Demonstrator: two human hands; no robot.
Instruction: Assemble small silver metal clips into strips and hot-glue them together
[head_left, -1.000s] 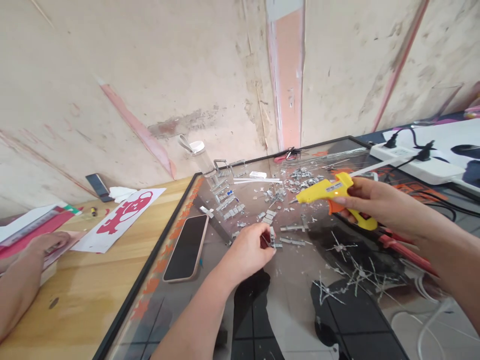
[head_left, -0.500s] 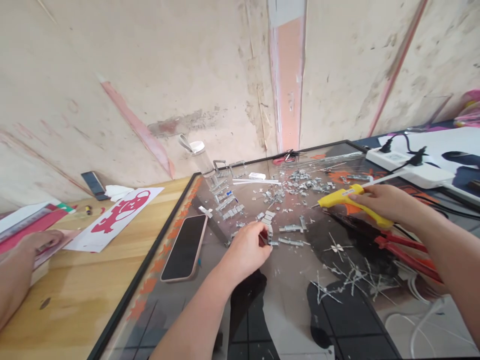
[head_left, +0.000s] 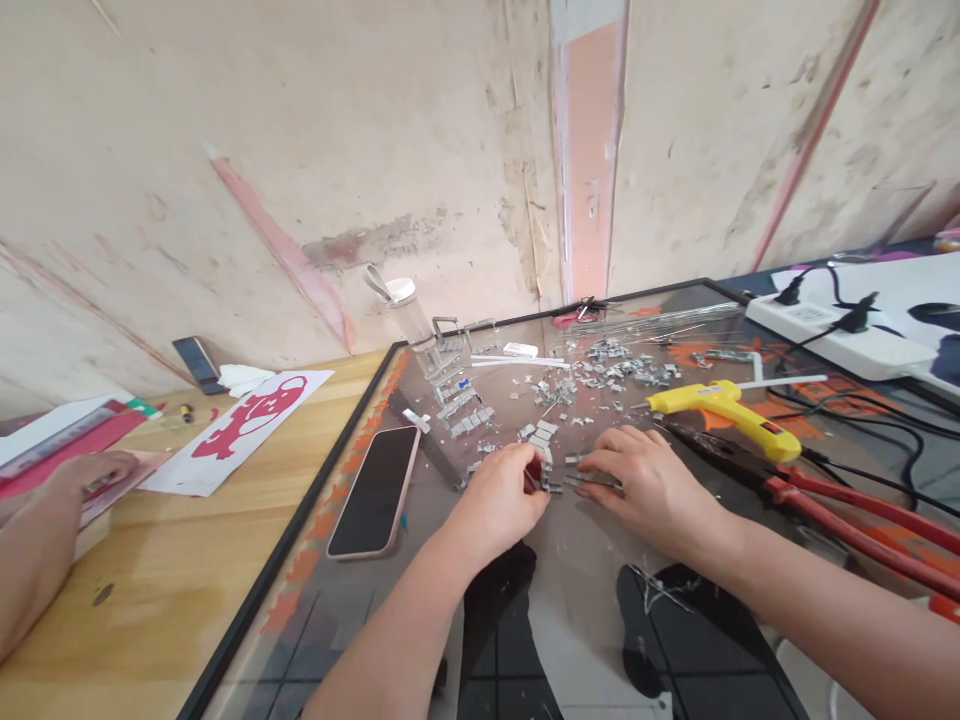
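Observation:
My left hand [head_left: 501,500] is closed in a pinch over the dark glass tabletop, its fingertips on a small silver piece [head_left: 553,488] that they partly hide. Just to the right, my right hand [head_left: 649,478] has its thumb and fingers round a thin silver strip [head_left: 576,480]. Beyond my fingers lie flat silver pieces [head_left: 541,434] in a short row. A yellow glue gun [head_left: 720,408] rests on its side past my right hand, a white glue stick protruding from its back. Red-handled pliers [head_left: 832,510] lie beside my right forearm.
A phone [head_left: 373,495] lies left of my hands. Silver scraps [head_left: 619,362], a clear bottle [head_left: 411,318] and a white power strip [head_left: 840,335] stand or lie farther back. Another person's hand [head_left: 97,475] rests on paper at the wooden table [head_left: 180,570].
My right hand has let go of the glue gun, leaving it on the table, and moved left to the silver strip. My left hand keeps its pinch. The view has shifted slightly.

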